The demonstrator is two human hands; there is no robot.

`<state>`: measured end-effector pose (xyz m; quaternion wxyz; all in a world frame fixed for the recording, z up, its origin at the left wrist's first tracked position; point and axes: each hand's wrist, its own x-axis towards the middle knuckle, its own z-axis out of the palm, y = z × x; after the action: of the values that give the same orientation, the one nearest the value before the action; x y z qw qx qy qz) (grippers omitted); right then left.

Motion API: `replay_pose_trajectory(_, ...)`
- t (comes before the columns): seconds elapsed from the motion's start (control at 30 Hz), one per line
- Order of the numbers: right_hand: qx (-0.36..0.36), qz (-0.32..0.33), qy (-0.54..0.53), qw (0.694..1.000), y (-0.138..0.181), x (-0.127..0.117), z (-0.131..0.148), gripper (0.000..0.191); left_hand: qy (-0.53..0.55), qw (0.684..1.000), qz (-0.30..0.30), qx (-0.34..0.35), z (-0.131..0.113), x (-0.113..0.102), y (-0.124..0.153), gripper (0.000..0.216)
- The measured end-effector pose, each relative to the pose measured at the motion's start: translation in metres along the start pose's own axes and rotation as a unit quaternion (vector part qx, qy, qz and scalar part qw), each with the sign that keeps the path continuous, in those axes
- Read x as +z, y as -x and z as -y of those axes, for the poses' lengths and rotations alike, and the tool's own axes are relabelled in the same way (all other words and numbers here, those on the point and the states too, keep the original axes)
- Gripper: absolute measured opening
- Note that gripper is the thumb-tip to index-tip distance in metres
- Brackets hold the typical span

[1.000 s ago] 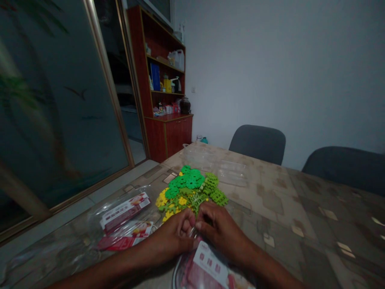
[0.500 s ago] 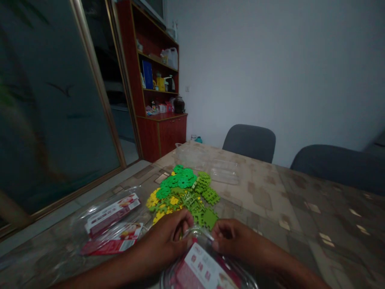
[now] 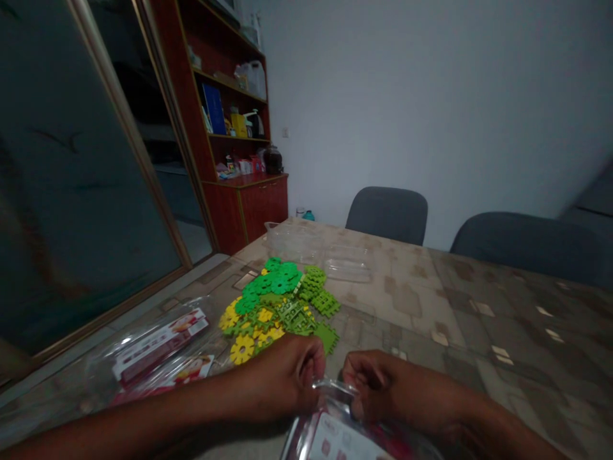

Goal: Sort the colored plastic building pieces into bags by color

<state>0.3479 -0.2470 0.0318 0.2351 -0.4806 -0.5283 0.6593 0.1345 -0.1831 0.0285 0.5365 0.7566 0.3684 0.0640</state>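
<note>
A clear plastic container [image 3: 330,399] with a pink and white label lies at the lower middle, cut off by the bottom edge of the view. My left hand [image 3: 299,377] pinches the left side of its far rim. My right hand [image 3: 376,386] grips the same rim on the right, its fingers curled. Just beyond my hands, a pile of flat plastic building pieces [image 3: 275,303] in green and yellow spreads over the patterned table. Some are flower-shaped, others square with notched edges. My left wrist hides part of what lies nearest.
To the left are more clear containers [image 3: 163,342] with pink and white labels. Clear trays [image 3: 349,263] stand at the table's far end. Two grey chairs [image 3: 387,214] are along the far side. A red-brown cabinet [image 3: 261,204] stands behind, near a sliding door.
The view has turned slightly right, so the surroundings shift left. Both hands still grip the container's rim and have come closer together, and the container sits lower in view.
</note>
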Motion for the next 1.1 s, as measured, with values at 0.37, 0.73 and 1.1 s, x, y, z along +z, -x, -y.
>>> replay_pose_trajectory(0.37,0.005,-0.008,0.036,0.999,0.007,-0.006,-0.006,0.016,0.033,0.999,0.029,0.012,-0.005,0.008,-0.006,0.018)
replay_pose_trajectory(0.73,-0.004,-0.014,0.083,0.996,-0.017,0.006,0.005,0.017,-0.144,0.989,-0.002,0.035,-0.009,-0.008,0.005,0.014)
replay_pose_trajectory(1.1,-0.235,-0.216,0.321,0.892,-0.035,0.004,0.011,0.017,-0.268,0.951,-0.066,0.139,-0.017,-0.045,0.009,0.012)
